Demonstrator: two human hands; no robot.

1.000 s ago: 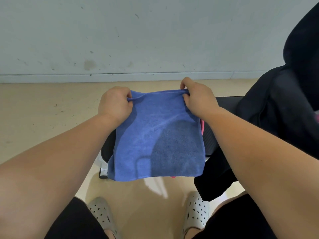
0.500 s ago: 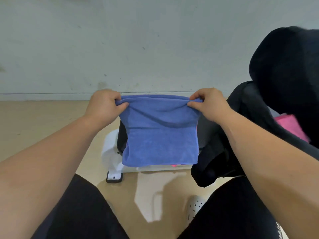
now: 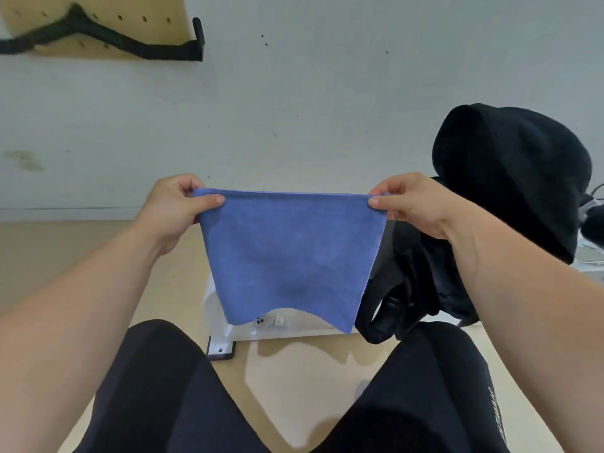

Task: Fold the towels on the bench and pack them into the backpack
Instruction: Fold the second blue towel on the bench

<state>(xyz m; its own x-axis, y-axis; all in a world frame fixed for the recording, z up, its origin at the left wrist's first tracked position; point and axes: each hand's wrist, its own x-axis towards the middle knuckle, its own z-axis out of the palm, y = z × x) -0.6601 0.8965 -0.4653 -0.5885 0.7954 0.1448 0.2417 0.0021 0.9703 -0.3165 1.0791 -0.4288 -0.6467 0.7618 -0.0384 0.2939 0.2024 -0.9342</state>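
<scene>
A blue towel [image 3: 291, 253] hangs in the air in front of me, stretched taut along its top edge. My left hand [image 3: 173, 207] pinches its top left corner and my right hand [image 3: 411, 204] pinches its top right corner. The towel's lower edge curves just above the white frame of the bench [image 3: 277, 328], most of which the towel hides. A black backpack [image 3: 510, 178] stands to the right, its dark fabric and straps [image 3: 408, 289] slumping down beside the towel.
A wooden pegboard [image 3: 98, 14] with a black bar [image 3: 108, 37] hangs on the pale wall at upper left. The bench foot [image 3: 220, 349] rests on the tan floor. My legs in black trousers [image 3: 170, 393] fill the bottom of the view.
Both hands have lifted the blue towel higher and drawn apart, pulling its top edge straight. The view has tilted upward, bringing the pegboard into sight.
</scene>
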